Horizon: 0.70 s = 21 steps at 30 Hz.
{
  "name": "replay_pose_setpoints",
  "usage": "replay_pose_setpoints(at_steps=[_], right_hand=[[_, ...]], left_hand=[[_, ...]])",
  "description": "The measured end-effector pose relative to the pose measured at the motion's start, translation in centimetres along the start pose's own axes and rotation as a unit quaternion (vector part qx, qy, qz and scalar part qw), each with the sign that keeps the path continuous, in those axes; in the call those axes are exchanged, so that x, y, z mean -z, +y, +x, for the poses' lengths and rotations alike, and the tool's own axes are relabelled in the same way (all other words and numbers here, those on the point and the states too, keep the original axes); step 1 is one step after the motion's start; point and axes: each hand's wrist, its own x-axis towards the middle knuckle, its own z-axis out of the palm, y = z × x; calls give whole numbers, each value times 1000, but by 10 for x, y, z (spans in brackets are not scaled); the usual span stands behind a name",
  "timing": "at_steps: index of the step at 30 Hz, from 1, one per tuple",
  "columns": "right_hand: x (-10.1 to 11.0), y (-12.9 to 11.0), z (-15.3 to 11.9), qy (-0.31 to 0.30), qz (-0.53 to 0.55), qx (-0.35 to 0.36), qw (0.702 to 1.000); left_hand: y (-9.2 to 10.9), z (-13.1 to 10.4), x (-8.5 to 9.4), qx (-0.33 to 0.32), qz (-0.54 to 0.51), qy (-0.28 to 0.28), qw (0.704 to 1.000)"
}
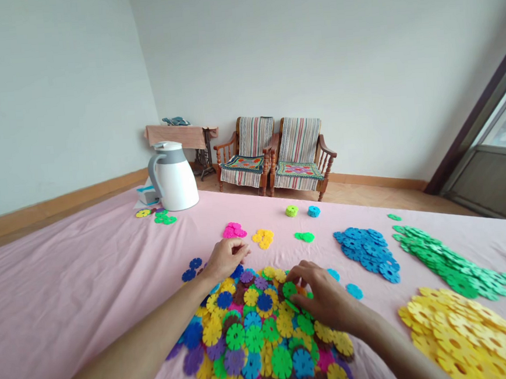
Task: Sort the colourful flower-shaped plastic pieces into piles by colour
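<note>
A mixed pile of notched plastic snowflake discs (253,335) in yellow, green, blue, purple, pink and brown lies in front of me. Over its right side, my right hand (322,292) has its thumb and fingers closed around a green snowflake disc (289,290). My left hand (227,258) is above the pile's far left edge, fingers curled and pressed together; anything inside them is hidden. Just beyond it are small groups of pink discs (234,230) and yellow discs (263,238). A few dark blue discs (191,269) lie left of my left wrist.
Sorted heaps of blue discs (367,253), green discs (449,261) and yellow discs (470,336) spread along the right. Short lime (292,211) and blue stacks (313,211) stand farther back. A white jug (177,181) stands at the back left of the pink cloth (90,296). Two wooden chairs are beyond.
</note>
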Motion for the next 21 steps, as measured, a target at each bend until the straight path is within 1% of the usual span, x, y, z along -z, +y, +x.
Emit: replay_pose_setpoints(at_steps=[5, 13, 21], right_hand=[[-2, -4, 2, 4, 8, 3, 1000], [0, -11, 2, 0, 59, 0, 998], [-8, -13, 5, 6, 68, 6, 998]], left_hand=[[0, 0, 0, -3, 10, 0, 1000], [0, 0, 0, -1, 8, 0, 1000], [1, 0, -1, -2, 8, -1, 1000]])
